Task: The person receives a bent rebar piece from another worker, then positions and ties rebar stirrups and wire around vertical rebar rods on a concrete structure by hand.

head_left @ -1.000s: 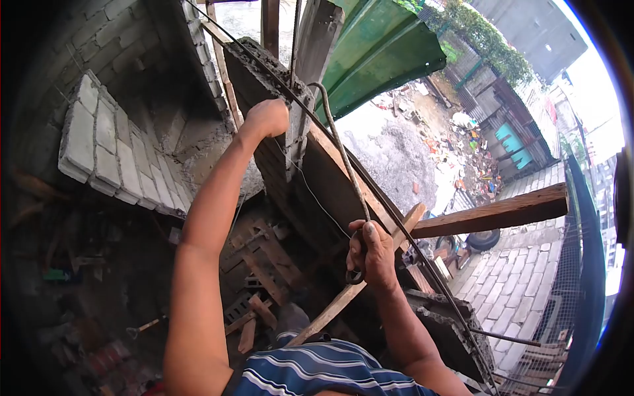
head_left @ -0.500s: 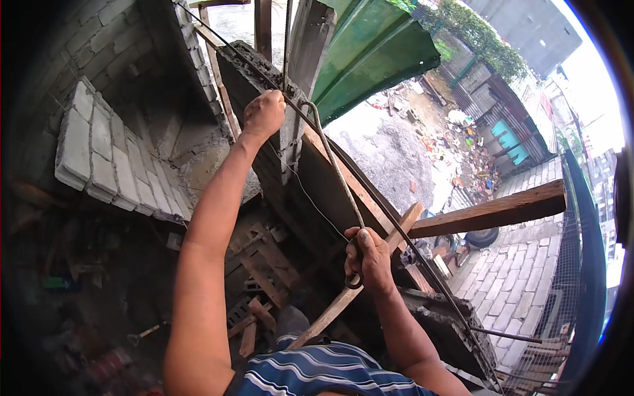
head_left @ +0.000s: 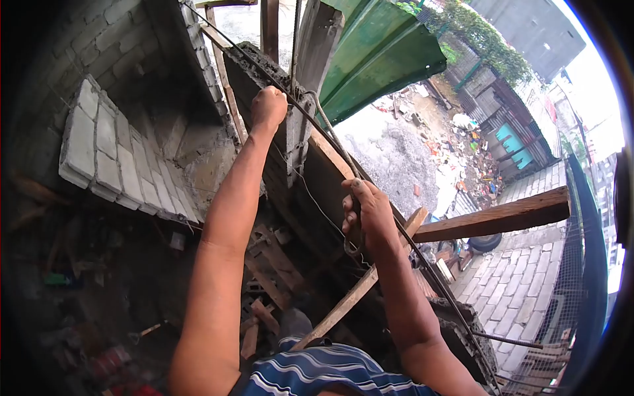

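A long dark rebar [head_left: 439,280] runs diagonally over the top of a concrete wall. My left hand [head_left: 269,107] is closed beside it, near an upright concrete post [head_left: 316,49]; what its fingers hold is hidden. My right hand [head_left: 367,210] is wrapped round a bent steel rod [head_left: 331,137], whose hooked upper end meets the rebar near the post. The rod's looped lower end shows below my fingers. A thin wire [head_left: 314,198] hangs in a curve between the post and my right hand.
A wooden beam [head_left: 495,216] juts right, and a wooden strip [head_left: 343,305] slants below my right hand. Green metal sheet [head_left: 383,59] stands behind the post. A concrete block wall [head_left: 105,142] is at left. Short rebar [head_left: 512,340] sticks out at lower right.
My right hand has moved up, and the bent rod now lies closer to the long rebar. My left hand stays by the post, its wrist more upright.
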`<state>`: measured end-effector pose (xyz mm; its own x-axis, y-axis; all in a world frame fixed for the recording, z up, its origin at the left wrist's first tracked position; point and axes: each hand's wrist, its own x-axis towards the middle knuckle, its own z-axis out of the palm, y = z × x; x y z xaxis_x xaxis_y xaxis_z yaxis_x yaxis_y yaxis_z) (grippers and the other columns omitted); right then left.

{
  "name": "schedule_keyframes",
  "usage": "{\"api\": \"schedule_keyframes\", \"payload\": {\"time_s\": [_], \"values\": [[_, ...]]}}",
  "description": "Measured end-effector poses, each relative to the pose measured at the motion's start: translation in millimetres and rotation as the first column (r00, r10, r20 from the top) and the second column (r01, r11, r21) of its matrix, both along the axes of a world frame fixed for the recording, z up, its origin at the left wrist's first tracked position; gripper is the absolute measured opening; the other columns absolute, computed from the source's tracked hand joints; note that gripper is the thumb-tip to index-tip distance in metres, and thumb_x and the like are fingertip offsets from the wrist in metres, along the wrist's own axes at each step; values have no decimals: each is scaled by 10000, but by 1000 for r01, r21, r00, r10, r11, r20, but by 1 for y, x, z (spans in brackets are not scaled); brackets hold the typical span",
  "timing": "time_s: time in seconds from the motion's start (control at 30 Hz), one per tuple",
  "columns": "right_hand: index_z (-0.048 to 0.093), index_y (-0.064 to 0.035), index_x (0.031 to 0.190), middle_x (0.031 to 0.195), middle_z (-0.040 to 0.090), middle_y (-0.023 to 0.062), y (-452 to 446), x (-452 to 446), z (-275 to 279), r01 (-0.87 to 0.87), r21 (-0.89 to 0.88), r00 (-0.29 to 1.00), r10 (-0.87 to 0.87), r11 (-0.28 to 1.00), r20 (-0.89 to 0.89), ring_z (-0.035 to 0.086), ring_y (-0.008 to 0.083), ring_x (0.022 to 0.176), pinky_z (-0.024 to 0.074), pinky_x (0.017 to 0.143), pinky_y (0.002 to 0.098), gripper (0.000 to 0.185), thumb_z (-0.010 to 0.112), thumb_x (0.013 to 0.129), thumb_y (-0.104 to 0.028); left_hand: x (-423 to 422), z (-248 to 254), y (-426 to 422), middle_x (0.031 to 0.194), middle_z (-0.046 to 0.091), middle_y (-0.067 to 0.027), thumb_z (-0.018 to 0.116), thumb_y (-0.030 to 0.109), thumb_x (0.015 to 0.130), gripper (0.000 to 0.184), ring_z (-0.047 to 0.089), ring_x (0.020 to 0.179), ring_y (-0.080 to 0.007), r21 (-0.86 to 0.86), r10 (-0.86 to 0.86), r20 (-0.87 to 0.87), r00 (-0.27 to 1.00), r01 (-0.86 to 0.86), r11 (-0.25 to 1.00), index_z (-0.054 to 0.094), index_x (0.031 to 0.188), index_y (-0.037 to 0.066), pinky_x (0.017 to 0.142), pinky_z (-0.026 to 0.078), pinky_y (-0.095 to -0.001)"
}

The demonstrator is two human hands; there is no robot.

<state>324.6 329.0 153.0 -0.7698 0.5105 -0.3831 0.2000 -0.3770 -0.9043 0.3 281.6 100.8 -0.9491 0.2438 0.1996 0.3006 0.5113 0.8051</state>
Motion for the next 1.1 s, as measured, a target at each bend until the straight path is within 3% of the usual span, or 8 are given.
{"api": "schedule_keyframes", "payload": {"time_s": [0.13, 0.2, 0.33, 0.37, 0.5, 0.8, 0.97, 1.1], "values": [[589, 4, 1170, 721, 533, 14, 1, -8, -4, -30, -42, 999, 29, 999, -32, 461, 70, 506, 507, 464, 276, 346, 511, 1079, -321, 0, 15, -11, 933, 754, -191, 634, 176, 884, 176, 727, 936, -352, 140, -143, 258, 956, 109, 984, 742, 908, 40, 828, 559, -433], [592, 5, 1160, 719, 531, 10, 1, -10, -4, -37, -53, 998, 34, 998, -51, 461, 69, 507, 505, 465, 274, 346, 519, 1076, -323, 3, 23, -17, 918, 751, -199, 633, 149, 867, 159, 729, 906, -341, 27, -251, 217, 943, 251, 968, 738, 902, 35, 787, 566, -423], [596, 28, 1145, 719, 552, 32, 5, -12, -5, -18, -75, 999, 15, 997, -48, 481, 92, 489, 492, 437, 277, 349, 507, 1077, -303, -2, 5, -16, 848, 721, -162, 667, 129, 849, 89, 682, 761, -352, -380, -310, -383, 870, 158, 911, 719, 876, 62, 742, 540, -466], [596, 26, 1141, 716, 551, 34, 5, -10, -6, -17, -79, 999, 14, 997, -48, 480, 92, 489, 492, 438, 279, 346, 509, 1077, -302, -2, 2, -17, 889, 681, -182, 684, 112, 846, 57, 666, 842, -400, -363, -311, -476, 822, 139, 921, 712, 842, 62, 782, 543, -487], [597, 23, 1138, 706, 547, 35, 6, -3, -7, -18, -47, 999, 16, 999, -30, 481, 92, 487, 493, 434, 282, 342, 512, 1075, -301, 2, 5, -26, 883, 648, -175, 690, 99, 846, 50, 667, 874, -388, -378, -335, -519, 786, 141, 915, 710, 828, 57, 786, 542, -481], [577, 18, 1183, 721, 539, 20, -1, -6, -12, -20, -88, 998, 15, 996, -57, 471, 73, 503, 513, 458, 273, 357, 525, 1075, -319, 1, 9, -21, 949, 701, -187, 743, 177, 811, 114, 691, 911, -365, -358, -250, -265, 931, 146, 922, 761, 835, 66, 815, 560, -467], [576, 13, 1182, 720, 532, 17, -4, -12, -12, -37, -93, 996, 30, 995, -83, 463, 70, 506, 512, 459, 272, 348, 519, 1079, -314, -9, 4, -24, 857, 671, -189, 719, 189, 850, 121, 674, 854, -376, -369, -330, -510, 794, 144, 918, 743, 818, 75, 793, 551, -473], [577, 12, 1180, 721, 532, 18, -10, -10, -8, -6, -80, 998, 1, 997, -68, 461, 69, 507, 510, 461, 269, 345, 512, 1083, -312, -14, 1, -31, 858, 676, -186, 703, 181, 872, 122, 677, 852, -376, -415, -456, -506, 732, 256, 873, 729, 839, 66, 779, 546, -476]]}}
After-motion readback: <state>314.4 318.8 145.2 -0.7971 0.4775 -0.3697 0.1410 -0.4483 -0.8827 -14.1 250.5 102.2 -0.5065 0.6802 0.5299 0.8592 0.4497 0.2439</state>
